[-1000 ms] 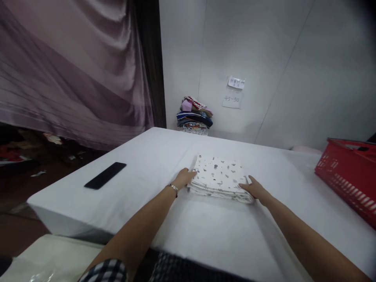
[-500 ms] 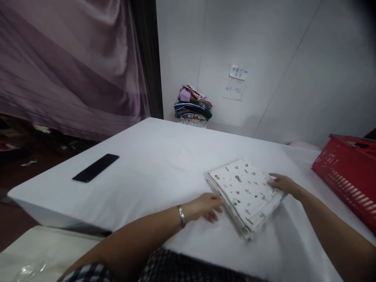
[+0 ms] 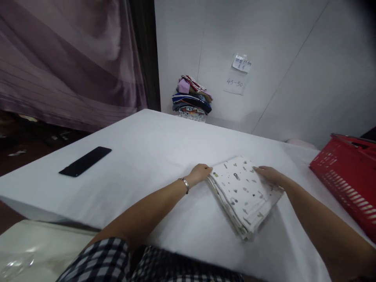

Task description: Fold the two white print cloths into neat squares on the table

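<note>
A folded white cloth (image 3: 242, 192) with a small scattered print lies in several layers on the white-covered table (image 3: 152, 145). My left hand (image 3: 200, 173), with a silver bracelet at the wrist, is closed in a pinch on the cloth's left corner. On the cloth's far right side rests my right hand (image 3: 269, 174), its fingers stretched out over the top layer. What lies beneath the right palm is hidden.
A black phone-like slab (image 3: 85, 161) lies on the table's left. At the right edge stands a red plastic basket (image 3: 346, 176). Beyond the far edge rises a stack of folded fabrics (image 3: 192, 98) against the wall. A purple curtain (image 3: 70, 58) hangs at left.
My left hand has moved up and away from me to the cloth's left corner and closed on it. My right hand has slid left along the cloth. The view has shifted slightly.
</note>
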Demonstrator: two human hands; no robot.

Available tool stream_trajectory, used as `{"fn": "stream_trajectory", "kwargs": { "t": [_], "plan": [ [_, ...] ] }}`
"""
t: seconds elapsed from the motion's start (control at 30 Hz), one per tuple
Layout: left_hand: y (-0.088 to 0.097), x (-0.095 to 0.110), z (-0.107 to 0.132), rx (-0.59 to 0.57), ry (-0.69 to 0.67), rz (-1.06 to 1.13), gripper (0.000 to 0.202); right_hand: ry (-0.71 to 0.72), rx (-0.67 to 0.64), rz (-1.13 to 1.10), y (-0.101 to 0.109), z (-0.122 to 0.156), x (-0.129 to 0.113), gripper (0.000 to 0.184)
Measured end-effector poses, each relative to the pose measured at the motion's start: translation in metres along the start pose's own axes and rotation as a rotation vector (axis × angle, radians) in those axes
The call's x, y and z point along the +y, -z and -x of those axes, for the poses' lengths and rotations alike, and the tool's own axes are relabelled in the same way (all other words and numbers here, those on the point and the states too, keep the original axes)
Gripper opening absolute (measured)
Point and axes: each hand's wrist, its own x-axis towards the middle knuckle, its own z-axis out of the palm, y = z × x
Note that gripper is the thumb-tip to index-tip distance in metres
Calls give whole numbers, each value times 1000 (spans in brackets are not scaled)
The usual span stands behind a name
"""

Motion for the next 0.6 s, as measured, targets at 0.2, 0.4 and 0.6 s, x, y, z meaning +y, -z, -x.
{"fn": "stream_trajectory", "kwargs": {
  "t": [0.2, 0.4, 0.6],
  "plan": [
    [4, 8, 16, -25, 5, -38, 32, 46, 14, 15, -7, -1, -5, 54],
    [11, 12, 0, -62, 9, -272, 21, 45, 41, 17, -9, -2, -7, 55],
    [14, 23, -14, -224, 75, -261, 23, 42, 87, 53, -18, -7, -6, 65]
  ]
}}
